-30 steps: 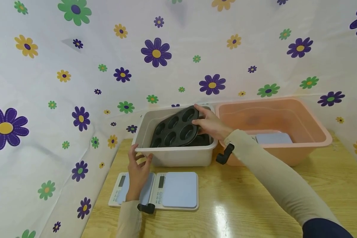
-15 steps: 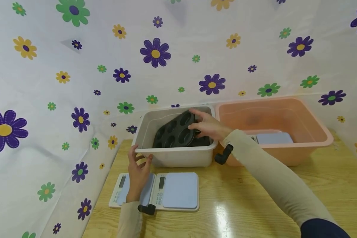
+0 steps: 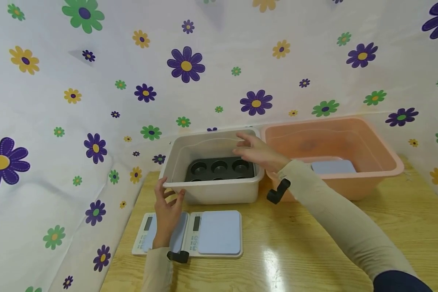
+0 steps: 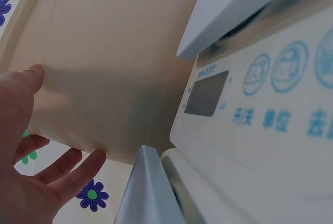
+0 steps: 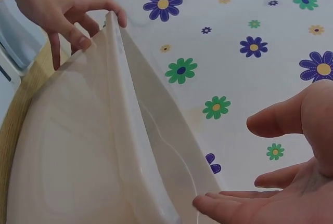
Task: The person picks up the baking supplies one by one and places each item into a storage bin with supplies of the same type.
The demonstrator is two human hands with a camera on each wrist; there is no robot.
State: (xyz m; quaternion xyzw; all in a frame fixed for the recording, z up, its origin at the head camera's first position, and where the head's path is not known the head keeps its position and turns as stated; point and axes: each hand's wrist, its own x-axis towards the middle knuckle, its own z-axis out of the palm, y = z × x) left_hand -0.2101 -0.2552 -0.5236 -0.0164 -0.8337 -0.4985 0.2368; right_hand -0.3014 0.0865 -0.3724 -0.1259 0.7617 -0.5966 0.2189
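A dark muffin pan [image 3: 209,167] lies flat on the bottom of the white tub [image 3: 219,195], its front row of cups partly hidden by the tub's near wall. My left hand [image 3: 168,211] grips the tub's front left corner. In the left wrist view the thumb presses the front wall [image 4: 109,83], with fingertips along the side wall. Over the tub's right end hovers my right hand [image 3: 258,152], fingers spread and holding nothing. The right wrist view shows its fingers [image 5: 270,193] apart above the tub's rim.
A peach tub [image 3: 336,187] stands right against the white one, with a kitchen scale [image 3: 333,166] inside. Two more kitchen scales lie in front, the left scale [image 3: 150,233] partly under my left wrist, the right scale [image 3: 220,235] beside it. Flowered cloth [image 3: 211,89] hangs behind.
The muffin pan, tilted in my right hand before, has gone down flat into the white tub. My right hand has let it go. The left hand keeps its place at the corner.
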